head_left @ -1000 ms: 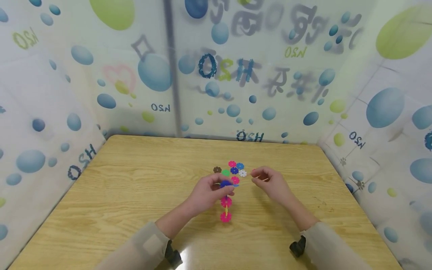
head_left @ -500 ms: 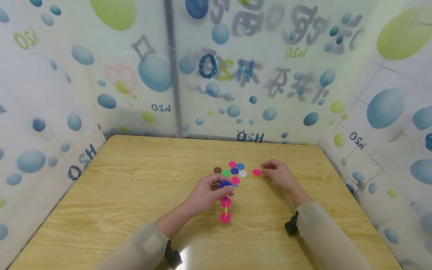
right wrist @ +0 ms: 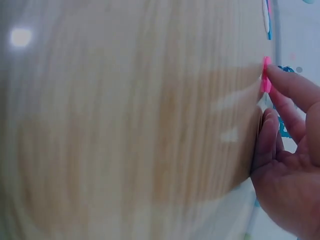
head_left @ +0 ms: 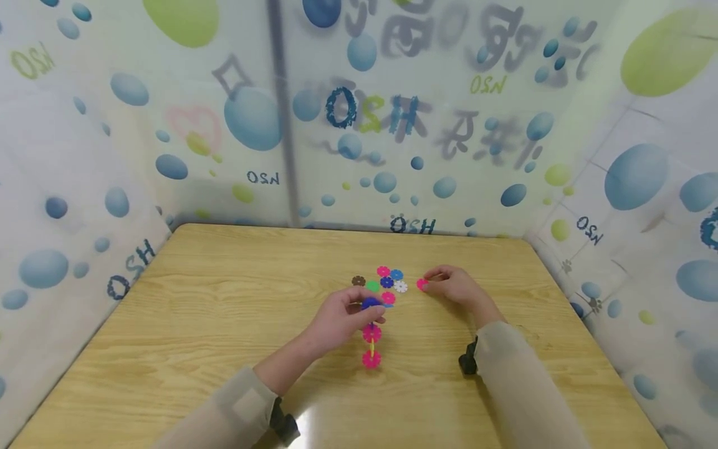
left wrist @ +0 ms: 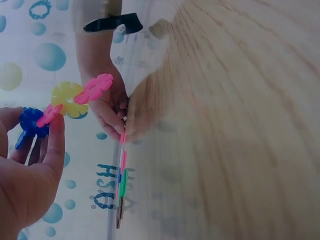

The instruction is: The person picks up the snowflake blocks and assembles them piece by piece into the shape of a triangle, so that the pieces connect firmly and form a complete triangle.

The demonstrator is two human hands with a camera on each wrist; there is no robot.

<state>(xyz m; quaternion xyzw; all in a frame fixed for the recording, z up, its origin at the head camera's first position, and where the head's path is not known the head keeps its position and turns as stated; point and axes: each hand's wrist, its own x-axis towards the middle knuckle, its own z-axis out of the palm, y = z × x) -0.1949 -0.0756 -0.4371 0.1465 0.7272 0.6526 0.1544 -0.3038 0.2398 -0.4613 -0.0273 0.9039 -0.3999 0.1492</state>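
My left hand (head_left: 342, 318) pinches the blue end of a chain of interlocking flower-shaped plastic discs (left wrist: 69, 98). Below the blue, the chain runs pink, yellow, pink, and it hangs toward me in the head view. A lighter blue edge (head_left: 389, 305) shows beside the left fingertips. Farther right, my right hand (head_left: 457, 287) is down at the tabletop, thumb and index finger at a single pink flower disc (right wrist: 266, 75). The thumb lies on that disc's face in the right wrist view, with the other fingers bent below it.
Between and beyond the hands lie loose flower discs: brown (head_left: 358, 281), green (head_left: 373, 286), dark blue (head_left: 387, 282), light blue (head_left: 396, 274), white (head_left: 400, 286) and two pink ones, one pink disc (head_left: 388, 298) nearer me. The wooden table (head_left: 224, 280) meets bubble-patterned curtains (head_left: 348, 156).
My right hand first drew back to the right, uncovering the pink disc, then came left again until thumb and finger met it. My left hand keeps its hold on the chain, nearly still.
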